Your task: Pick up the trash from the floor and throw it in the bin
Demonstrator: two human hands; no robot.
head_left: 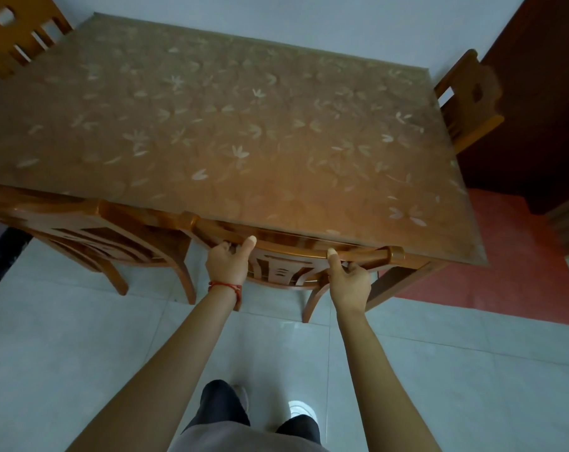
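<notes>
Both my hands grip the curved top rail of a wooden chair (292, 251) that is pushed in under the near edge of the table. My left hand (228, 261), with a red string at the wrist, holds the rail's left part, thumb up on top. My right hand (350, 278) holds the right part of the same rail, thumb pressed on it. No trash and no bin are in view.
A wooden table (211, 125) with a floral cover fills the upper view. A second chair (90, 236) stands tucked in at the left, more chairs at the far left (19, 31) and right (469, 102). Pale floor tiles (81, 353) lie below, a red mat (491, 256) to the right.
</notes>
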